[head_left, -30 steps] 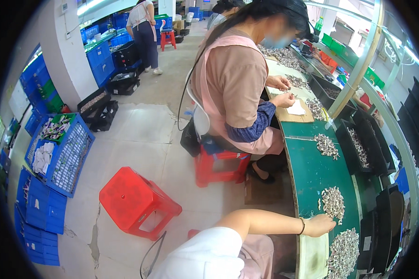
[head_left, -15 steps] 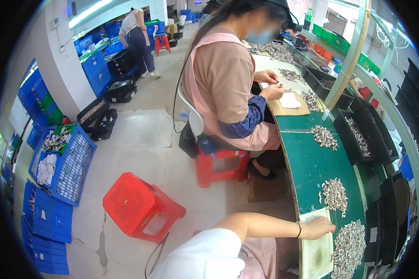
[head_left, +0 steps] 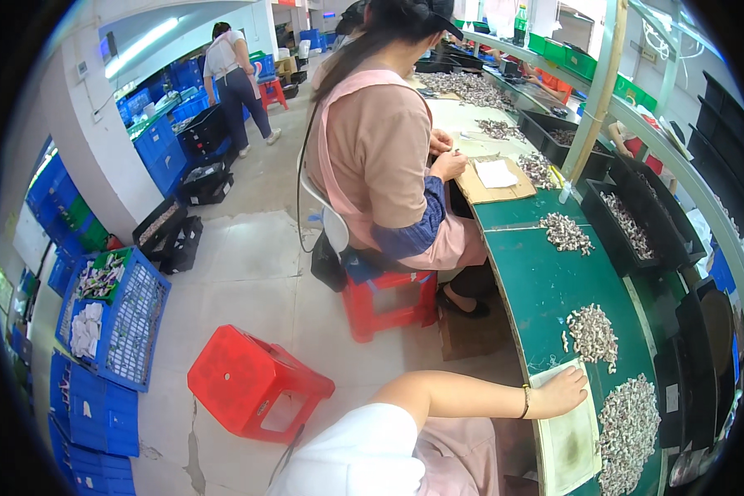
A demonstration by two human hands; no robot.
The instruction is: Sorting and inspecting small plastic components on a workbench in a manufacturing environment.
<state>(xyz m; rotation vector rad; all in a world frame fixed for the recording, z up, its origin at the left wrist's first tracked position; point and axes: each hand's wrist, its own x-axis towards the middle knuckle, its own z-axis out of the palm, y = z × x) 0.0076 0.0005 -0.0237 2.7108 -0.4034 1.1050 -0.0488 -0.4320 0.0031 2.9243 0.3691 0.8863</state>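
My left hand (head_left: 560, 393), with a bracelet at the wrist, rests palm down on a pale, stained cloth pad (head_left: 569, 450) at the near edge of the green table. Its fingers stretch forward, slightly apart, and nothing shows in them. Beside the pad, to the right, lies a large heap of small grey-white pieces (head_left: 628, 434), too small to name. A smaller heap of similar pieces (head_left: 591, 332) sits just beyond my fingertips. My right hand is out of the picture.
Farther along the table (head_left: 546, 277), a seated co-worker (head_left: 388, 157) handles small pieces over cardboard (head_left: 469, 186). Black bins (head_left: 628, 231) line the table's right side, below a metal frame. A red stool (head_left: 256, 380) stands at my left; blue crates (head_left: 112, 318) are stacked farther left.
My left hand has drawn back slightly from the large heap's edge onto the pad, its fingers straighter. The whole view has shifted a little. The co-worker's hands still work over the cardboard.
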